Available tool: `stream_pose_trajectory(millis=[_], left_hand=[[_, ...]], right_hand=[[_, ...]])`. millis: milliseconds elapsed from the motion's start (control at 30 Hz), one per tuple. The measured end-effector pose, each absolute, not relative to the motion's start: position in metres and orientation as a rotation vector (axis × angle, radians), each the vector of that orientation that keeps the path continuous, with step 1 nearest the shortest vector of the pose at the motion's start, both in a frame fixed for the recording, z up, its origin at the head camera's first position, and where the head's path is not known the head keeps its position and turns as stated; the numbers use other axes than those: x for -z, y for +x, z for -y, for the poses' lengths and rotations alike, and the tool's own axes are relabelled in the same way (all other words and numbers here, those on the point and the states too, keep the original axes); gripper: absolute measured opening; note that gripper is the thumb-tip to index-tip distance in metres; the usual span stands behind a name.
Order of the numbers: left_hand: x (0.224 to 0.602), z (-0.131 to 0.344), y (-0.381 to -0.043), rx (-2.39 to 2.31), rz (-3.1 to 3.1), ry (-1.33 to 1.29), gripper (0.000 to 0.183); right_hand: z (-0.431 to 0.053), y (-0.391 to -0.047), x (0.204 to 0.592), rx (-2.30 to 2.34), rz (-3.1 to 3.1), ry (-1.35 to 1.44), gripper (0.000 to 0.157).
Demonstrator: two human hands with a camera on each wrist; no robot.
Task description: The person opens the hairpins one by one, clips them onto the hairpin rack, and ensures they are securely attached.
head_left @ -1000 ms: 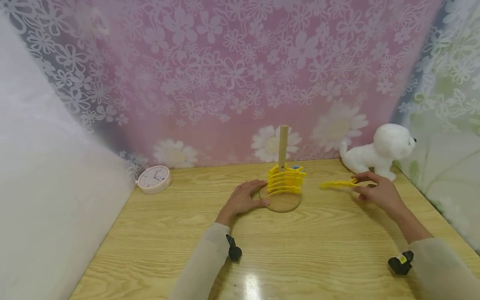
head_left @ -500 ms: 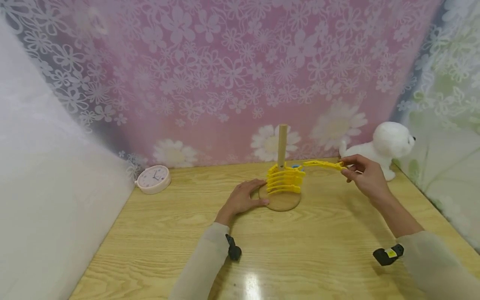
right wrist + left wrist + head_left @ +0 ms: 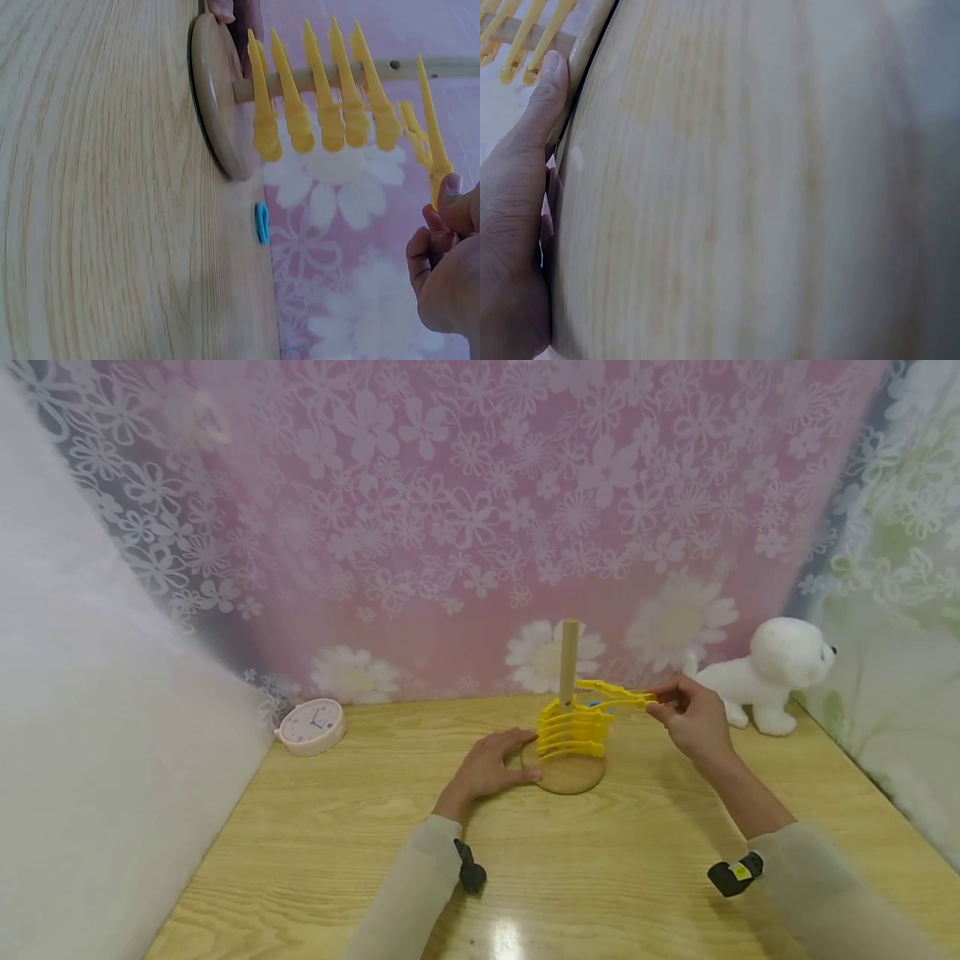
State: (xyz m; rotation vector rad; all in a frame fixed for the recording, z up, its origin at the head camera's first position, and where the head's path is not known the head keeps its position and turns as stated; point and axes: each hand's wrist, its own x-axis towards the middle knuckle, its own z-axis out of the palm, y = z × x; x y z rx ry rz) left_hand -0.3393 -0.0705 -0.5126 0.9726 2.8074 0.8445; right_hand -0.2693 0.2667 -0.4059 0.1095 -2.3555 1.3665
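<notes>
A wooden stand has a round base point(image 3: 572, 777) and an upright rod point(image 3: 569, 660). Several yellow hair clips point(image 3: 573, 735) are clamped in a stack on the lower rod, their round ends pointing right. My left hand point(image 3: 491, 767) grips the base's left edge, its thumb point(image 3: 546, 97) at the rim in the left wrist view. Between thumb and fingers, my right hand point(image 3: 693, 718) pinches the tail of another yellow hair clip point(image 3: 433, 146). That clip's two long arms are spread apart, above the stack, with their tips right at the rod.
A small blue ring point(image 3: 262, 223) lies on the table point(image 3: 375, 843) behind the stand. A pink clock point(image 3: 311, 727) sits at the back left, and a white plush dog point(image 3: 780, 672) stands at the back right. A flowered curtain point(image 3: 450, 568) hangs behind the table.
My right hand has carried the hair clip left, from near the plush dog to the rod, and the clip's arms have spread. My left hand has stayed at the base.
</notes>
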Motion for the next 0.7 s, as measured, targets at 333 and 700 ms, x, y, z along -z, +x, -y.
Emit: stream_pose_trajectory(millis=[333,700], left_hand=[[0.515,0.068,-0.338,-0.833,-2.819,0.97,0.074],[0.518,0.07,-0.341,-0.843,-2.834,0.981,0.073]], right_hand=[[-0.237,-0.281,0.41,-1.387,2.36,0.213,0.013],[-0.232,-0.283,0.407,-1.23,2.396,0.313,0.016]])
